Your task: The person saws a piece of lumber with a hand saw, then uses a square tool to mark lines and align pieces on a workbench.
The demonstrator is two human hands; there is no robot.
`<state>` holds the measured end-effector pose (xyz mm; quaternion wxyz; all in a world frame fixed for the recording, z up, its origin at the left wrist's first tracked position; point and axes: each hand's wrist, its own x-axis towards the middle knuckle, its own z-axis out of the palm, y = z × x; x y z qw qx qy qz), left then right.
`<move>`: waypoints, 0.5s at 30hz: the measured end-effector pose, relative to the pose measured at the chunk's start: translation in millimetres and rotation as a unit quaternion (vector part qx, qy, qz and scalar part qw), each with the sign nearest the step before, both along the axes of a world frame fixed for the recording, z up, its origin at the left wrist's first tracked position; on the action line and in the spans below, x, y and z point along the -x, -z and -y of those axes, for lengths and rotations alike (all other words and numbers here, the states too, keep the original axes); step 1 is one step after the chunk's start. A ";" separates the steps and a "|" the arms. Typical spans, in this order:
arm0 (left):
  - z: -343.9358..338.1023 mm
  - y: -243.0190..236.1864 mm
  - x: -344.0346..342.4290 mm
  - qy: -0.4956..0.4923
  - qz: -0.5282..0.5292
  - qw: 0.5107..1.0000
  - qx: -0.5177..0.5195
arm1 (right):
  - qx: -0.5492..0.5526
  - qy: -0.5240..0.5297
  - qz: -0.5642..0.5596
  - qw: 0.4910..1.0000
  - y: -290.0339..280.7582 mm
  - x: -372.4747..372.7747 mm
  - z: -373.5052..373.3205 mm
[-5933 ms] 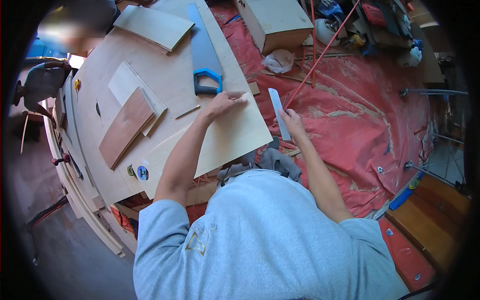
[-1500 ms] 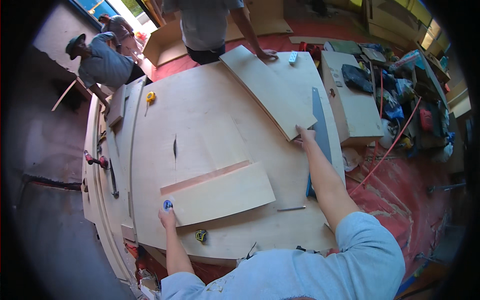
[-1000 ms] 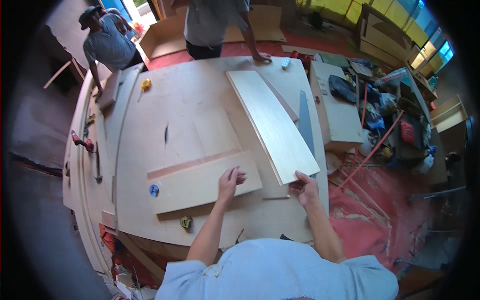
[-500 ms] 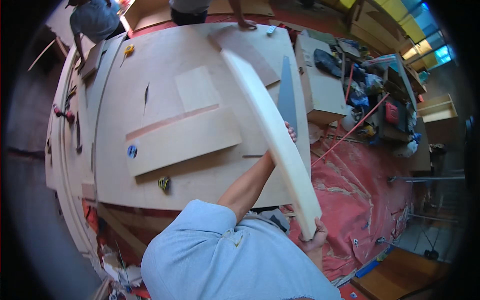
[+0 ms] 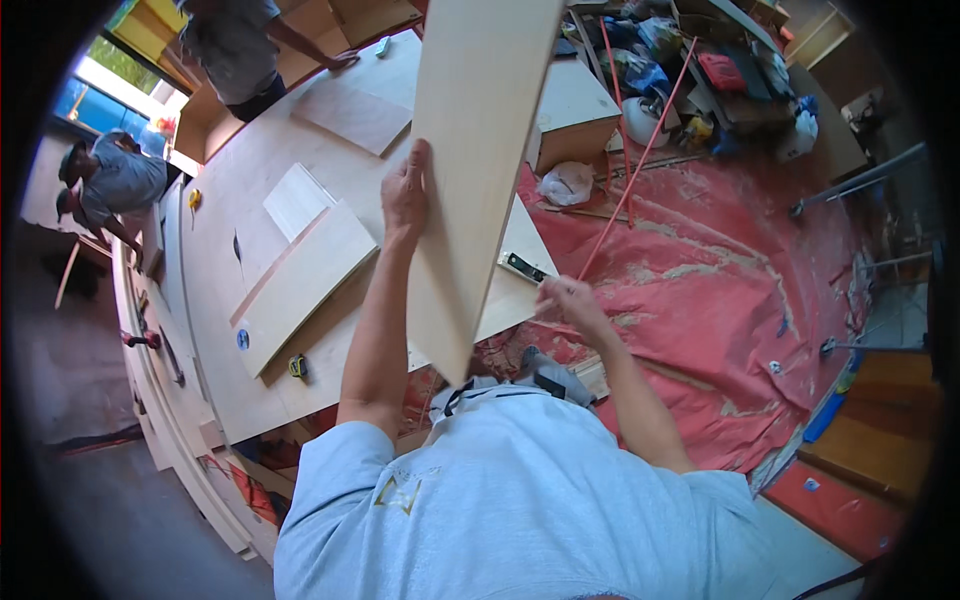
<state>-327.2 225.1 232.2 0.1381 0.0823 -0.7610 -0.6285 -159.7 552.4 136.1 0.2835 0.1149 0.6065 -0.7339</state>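
The long board (image 5: 480, 170) rose over the near edge of the table (image 5: 225, 215). The right hand (image 5: 567, 297) was by a black tool (image 5: 524, 267); I couldn't tell its grip. Farther off, the left hand (image 5: 404, 198) pinched the board's left edge.

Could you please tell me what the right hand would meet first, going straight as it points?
Probably the dark tool beside the right hand, unless it's held; then perhaps the raised board, though depth is unclear.
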 end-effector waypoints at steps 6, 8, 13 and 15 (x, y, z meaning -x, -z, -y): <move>-1.5 -21.3 -66.1 0.006 0.102 0.954 0.282 | -0.424 -0.093 -0.289 0.853 46.7 24.0 -24.3; -1.8 -14.2 -92.0 0.006 0.175 0.946 0.274 | -0.549 -0.233 -0.311 0.740 86.2 29.8 -27.9; 45.8 11.3 -182.4 -0.010 0.213 0.943 0.256 | -0.550 -0.223 -0.353 0.723 130.6 43.1 -19.5; 63.8 9.7 -230.7 -0.037 0.251 0.934 0.253 | -0.504 -0.234 -0.355 0.751 115.3 46.2 -19.3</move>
